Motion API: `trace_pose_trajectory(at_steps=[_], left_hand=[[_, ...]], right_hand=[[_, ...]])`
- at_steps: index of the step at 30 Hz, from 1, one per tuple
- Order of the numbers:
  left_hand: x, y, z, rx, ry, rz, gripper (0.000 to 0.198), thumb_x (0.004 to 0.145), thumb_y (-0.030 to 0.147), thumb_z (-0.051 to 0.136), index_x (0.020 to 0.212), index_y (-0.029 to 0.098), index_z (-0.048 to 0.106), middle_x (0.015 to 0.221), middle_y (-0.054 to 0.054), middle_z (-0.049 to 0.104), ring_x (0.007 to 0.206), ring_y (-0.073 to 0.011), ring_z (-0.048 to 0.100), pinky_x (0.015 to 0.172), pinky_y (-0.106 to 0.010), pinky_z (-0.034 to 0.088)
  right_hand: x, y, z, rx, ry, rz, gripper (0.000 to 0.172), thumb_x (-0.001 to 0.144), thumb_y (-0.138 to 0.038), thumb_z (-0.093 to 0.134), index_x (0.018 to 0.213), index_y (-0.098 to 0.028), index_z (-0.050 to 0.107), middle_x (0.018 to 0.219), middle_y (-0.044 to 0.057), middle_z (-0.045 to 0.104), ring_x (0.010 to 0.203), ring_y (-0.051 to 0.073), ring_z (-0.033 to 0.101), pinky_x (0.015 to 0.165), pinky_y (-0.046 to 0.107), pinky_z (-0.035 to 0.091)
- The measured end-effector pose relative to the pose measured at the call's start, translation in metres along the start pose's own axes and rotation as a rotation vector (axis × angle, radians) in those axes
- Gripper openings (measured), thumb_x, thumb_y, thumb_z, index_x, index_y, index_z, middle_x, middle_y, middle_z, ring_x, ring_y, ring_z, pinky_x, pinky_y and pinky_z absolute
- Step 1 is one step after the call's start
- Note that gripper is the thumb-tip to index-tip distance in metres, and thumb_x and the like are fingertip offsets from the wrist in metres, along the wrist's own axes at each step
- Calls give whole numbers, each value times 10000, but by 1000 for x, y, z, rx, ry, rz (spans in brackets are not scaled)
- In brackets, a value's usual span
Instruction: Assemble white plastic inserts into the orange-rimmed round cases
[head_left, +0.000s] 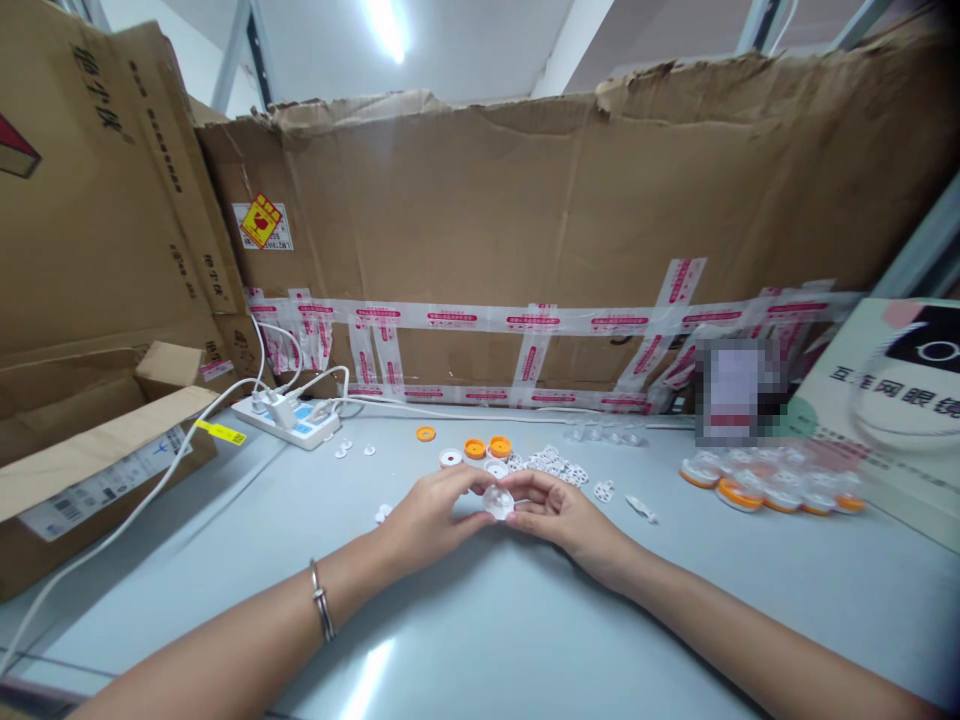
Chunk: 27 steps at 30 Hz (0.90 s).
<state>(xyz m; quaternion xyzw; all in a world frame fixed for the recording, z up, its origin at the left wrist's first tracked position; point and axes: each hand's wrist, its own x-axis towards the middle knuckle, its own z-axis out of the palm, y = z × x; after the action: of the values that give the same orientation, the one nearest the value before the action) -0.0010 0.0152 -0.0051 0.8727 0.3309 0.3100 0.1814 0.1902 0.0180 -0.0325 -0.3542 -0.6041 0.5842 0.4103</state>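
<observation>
Between my two hands is a small clear plastic dome (498,502), held just above the table. My left hand (442,503) pinches it from the left with thumb and fingers, a metal bangle on the wrist. From the right, my right hand (553,508) grips the same dome with thumb and curled fingers. Just beyond my fingers lie a white ring-shaped part (451,458), a second white round part (496,467) and orange rings (475,449). A heap of white perforated plastic pieces (551,464) spreads behind my right hand.
A power strip (289,422) with white cables sits at the back left, near an open cardboard box (105,470). Finished-looking clear and orange round pieces (772,480) cluster at the right. More clear domes (606,434) lie at the back, before a big cardboard sheet (465,220).
</observation>
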Motion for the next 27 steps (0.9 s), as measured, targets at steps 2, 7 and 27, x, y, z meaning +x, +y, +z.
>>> trace_pose_trajectory(at_steps=[2,7,27], left_hand=[[0,0,0,9,-22,-8,196,787,198,578,979,163,559,972,-64,646,883,-175,589,793,-313,461],[4,-20,-10,83,29,-98,242,821,324,541,1002,164,556,1020,-68,633,940,-178,578,833,-305,446],[24,-55,3,141,22,-191,38,800,218,542,802,190,568,1160,-77,566,1223,-271,339,1011,-476,170]], right_hand=[[0,1,-1,4,1,21,406,612,-363,740,951,-197,591,1006,50,647,804,145,637,817,329,489],[0,-1,0,-10,47,65,407,583,-353,754,920,-185,597,888,27,648,794,141,627,813,321,483],[3,2,4,1,81,119,439,521,-330,779,887,-163,603,829,15,628,741,135,602,809,325,459]])
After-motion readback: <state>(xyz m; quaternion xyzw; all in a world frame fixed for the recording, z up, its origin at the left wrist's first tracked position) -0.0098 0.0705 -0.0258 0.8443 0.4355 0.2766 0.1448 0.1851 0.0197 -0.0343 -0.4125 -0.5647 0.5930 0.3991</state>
